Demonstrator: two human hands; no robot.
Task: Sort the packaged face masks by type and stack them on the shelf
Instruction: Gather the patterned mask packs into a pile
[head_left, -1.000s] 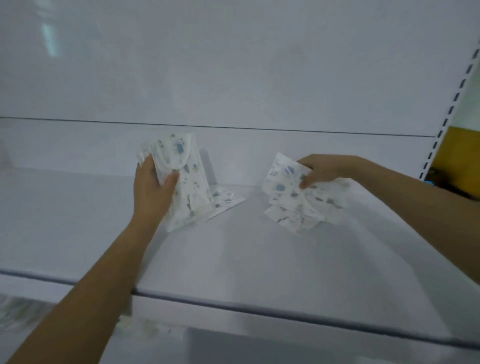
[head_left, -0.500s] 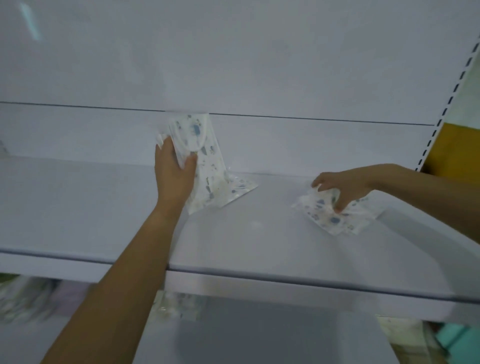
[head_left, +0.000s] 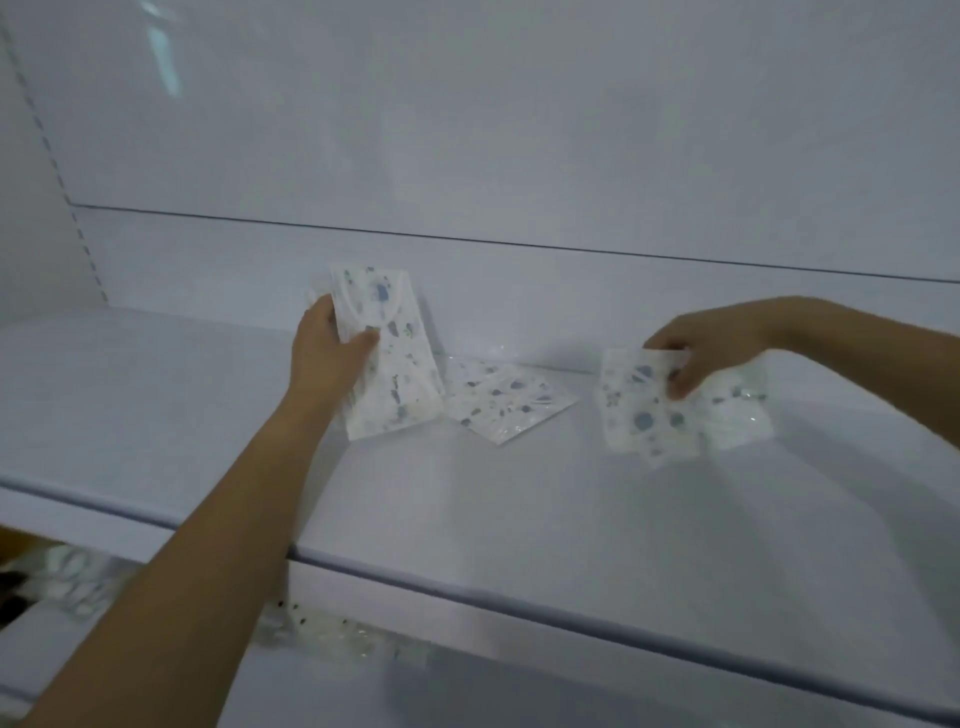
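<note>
My left hand (head_left: 327, 353) grips a stack of white mask packs with blue-grey speckles (head_left: 389, 374), held upright with its lower edge on the white shelf (head_left: 519, 509), near the back wall. One loose pack (head_left: 506, 402) lies flat just right of that stack. Farther right, my right hand (head_left: 696, 345) pinches the top of a fanned bunch of the same speckled packs (head_left: 649, 410), lifted at its upper edge. A further clear-wrapped pack (head_left: 737, 415) lies partly under that bunch.
The shelf's front lip (head_left: 571, 618) runs across the lower view. Below it, more speckled packs (head_left: 332, 631) show on a lower level. A slotted upright (head_left: 78, 228) stands at the left, and the white back panel (head_left: 519, 156) closes the rear.
My right hand has raised its bunch of packs off the shelf surface, tipping it more upright. My left hand still holds its stack upright at the back. The view shifted right.
</note>
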